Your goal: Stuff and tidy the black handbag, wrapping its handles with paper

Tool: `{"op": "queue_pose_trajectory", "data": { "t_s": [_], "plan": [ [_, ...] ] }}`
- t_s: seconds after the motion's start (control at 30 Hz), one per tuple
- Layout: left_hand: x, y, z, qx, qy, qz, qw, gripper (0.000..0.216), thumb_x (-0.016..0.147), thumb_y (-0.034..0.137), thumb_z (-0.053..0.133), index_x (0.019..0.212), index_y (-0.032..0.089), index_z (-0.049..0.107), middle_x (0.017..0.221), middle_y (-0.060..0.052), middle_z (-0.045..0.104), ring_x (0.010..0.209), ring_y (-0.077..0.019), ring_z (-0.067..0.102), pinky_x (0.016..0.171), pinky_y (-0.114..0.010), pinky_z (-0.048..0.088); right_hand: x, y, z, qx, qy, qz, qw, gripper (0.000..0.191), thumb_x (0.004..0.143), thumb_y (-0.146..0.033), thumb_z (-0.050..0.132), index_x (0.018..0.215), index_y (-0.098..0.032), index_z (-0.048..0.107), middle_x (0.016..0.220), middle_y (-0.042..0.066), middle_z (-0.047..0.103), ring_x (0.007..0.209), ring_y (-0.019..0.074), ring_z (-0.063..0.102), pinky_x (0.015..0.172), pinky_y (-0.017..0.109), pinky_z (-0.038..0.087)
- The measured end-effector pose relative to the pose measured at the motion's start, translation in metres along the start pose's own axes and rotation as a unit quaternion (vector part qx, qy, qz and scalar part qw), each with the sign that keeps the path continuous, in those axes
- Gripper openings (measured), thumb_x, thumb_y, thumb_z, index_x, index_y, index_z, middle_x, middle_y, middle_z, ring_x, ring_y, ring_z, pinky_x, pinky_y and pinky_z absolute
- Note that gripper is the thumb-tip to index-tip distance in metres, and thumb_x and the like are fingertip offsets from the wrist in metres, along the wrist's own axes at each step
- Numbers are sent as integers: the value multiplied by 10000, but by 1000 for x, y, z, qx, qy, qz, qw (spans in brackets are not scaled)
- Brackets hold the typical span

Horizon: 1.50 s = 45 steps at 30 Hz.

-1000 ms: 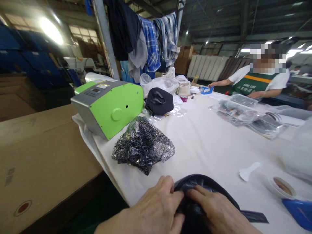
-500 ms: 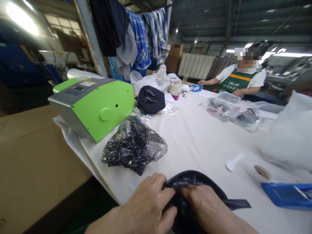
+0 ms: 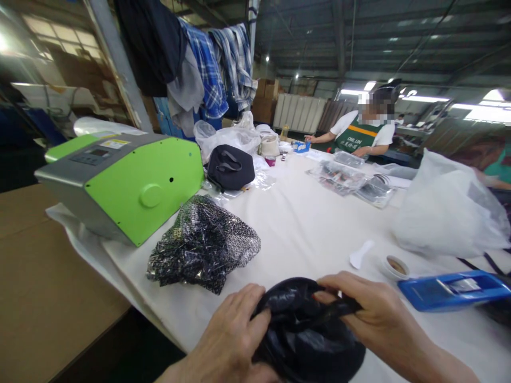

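A crumpled black bag (image 3: 305, 332) with a glossy surface lies at the near edge of the white table (image 3: 311, 229). My left hand (image 3: 229, 338) grips its left side with the fingers curled in. My right hand (image 3: 369, 311) pinches a black strap or fold of the bag at its top right. Just beyond my hands lies a bundle of shiny black-and-white patterned packets (image 3: 202, 244).
A green and grey machine (image 3: 122, 183) stands at the table's left. A black pouch (image 3: 230, 167) and clear bags lie further back. At right are a white plastic bag (image 3: 443, 213), a tape roll (image 3: 395, 266) and a blue tray (image 3: 453, 287). A person in a green apron (image 3: 359, 139) works at the far end.
The view has swung right. My right hand has moved from pressing on the bag to pinching and pulling a strap or fold of it to the right; the bag is bunched up higher.
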<state>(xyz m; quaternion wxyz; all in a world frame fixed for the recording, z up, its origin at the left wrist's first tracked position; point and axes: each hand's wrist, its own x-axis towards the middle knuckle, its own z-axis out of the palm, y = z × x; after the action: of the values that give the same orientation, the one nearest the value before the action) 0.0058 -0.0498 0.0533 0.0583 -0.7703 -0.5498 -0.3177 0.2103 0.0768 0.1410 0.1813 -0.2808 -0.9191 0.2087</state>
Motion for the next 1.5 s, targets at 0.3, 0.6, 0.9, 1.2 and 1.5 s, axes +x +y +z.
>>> {"op": "queue_pose_trajectory", "data": {
  "t_s": [0.3, 0.6, 0.9, 1.2, 1.5],
  "plan": [
    [3, -7, 6, -81, 63, 28, 994, 278, 826, 370, 538, 952, 127, 588, 1138, -190, 574, 996, -282, 585, 786, -407, 561, -8, -4, -17, -37, 72, 11, 997, 94, 784, -142, 552, 782, -188, 634, 590, -31, 594, 494, 85, 563, 474, 180, 406],
    [3, -8, -2, -23, 45, 47, 998, 417, 795, 516, 536, 968, 138, 570, 1246, -220, 500, 1092, -324, 528, 824, -442, 524, -10, -21, -25, 81, -185, 116, 972, 329, 651, -118, 692, 924, -297, 645, 869, -69, 662, 775, 117, 607, 667, 193, 439],
    [58, 17, -24, -197, -51, -1, 979, 137, 795, 130, 521, 899, 170, 599, 819, -59, 643, 757, -186, 592, 659, -291, 493, 3, -16, -19, 129, -85, 43, 987, 77, 808, -159, 592, 840, -195, 652, 739, -18, 647, 648, 85, 599, 586, 163, 441],
    [79, 14, -10, -86, -141, 36, 986, 136, 642, 92, 646, 636, 180, 542, 597, 21, 600, 541, -153, 560, 476, -237, 335, 12, -11, -35, 85, -4, 25, 996, 87, 719, -137, 686, 795, -172, 661, 682, -28, 641, 598, 82, 577, 558, 160, 437],
    [66, 14, 2, -195, 130, -25, 972, 263, 802, 8, 402, 608, 182, 361, 753, -30, 586, 656, -117, 535, 586, -218, 420, 7, 3, -37, 63, 11, 6, 998, 202, 771, -43, 531, 885, -172, 636, 818, 15, 643, 738, 97, 601, 674, 181, 464]
  ]
}}
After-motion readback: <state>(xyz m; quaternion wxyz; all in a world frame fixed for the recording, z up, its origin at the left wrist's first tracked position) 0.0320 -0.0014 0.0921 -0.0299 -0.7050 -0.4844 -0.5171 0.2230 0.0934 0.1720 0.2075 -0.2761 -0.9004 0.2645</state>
